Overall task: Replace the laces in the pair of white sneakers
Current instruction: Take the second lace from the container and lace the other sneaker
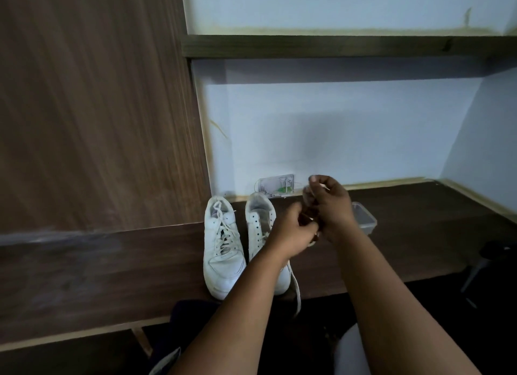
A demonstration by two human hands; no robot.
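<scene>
Dark wood desk carries the pair of sneakers, toes toward the near edge, prob. so the eyelets face the person; left sneaker fully laced; right sneaker has bare upper eyelets, a lace trailing off the near edge; clear tub just right of the hands; both forearms reach fwd, hands meeting above the right sneaker; right hand raised, fingers curled on a small pale item, can't tell what; left hand fingers curled, contents unclear.
</scene>
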